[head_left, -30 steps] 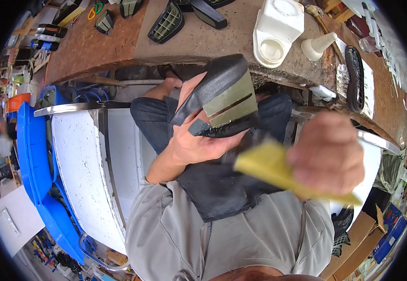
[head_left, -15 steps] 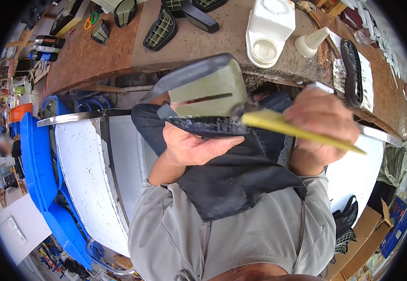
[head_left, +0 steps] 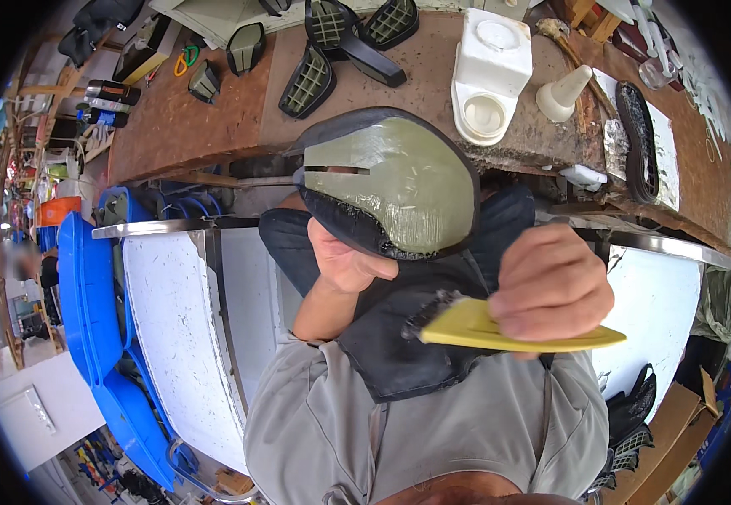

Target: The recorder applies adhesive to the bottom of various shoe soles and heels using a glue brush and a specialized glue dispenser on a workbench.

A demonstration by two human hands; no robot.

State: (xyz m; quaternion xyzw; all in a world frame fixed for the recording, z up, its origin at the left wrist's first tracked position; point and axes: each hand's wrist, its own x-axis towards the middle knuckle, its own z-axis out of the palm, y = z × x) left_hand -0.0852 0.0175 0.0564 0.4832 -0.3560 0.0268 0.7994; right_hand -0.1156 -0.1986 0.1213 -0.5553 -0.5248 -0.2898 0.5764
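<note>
The worktop, brown and scuffed, spans the upper part of the head view, its near edge chipped and crusted toward the right. A curved black-and-olive shell, its olive face glossy, is held in front of the middle of that edge, overlapping it in view. The left grip pinches the shell low on its left side, thumb along the black border. The right grip, closer to the wearer, pinches a yellow-handled brush, whose dark tip lies over the black apron, apart from the shell. Along the worktop's far edge, left of centre, lie dark molded pieces with olive grid faces; scissors with orange and green handles lie nearer the left edge. Right of centre stand a white container with a round well and an off-white cone; toward the right near corner, a black ribbed strip rests on a white sheet. Below the left near corner, a blue tub stands beside a scratched white panel; a cardboard box sits at lower right.
</note>
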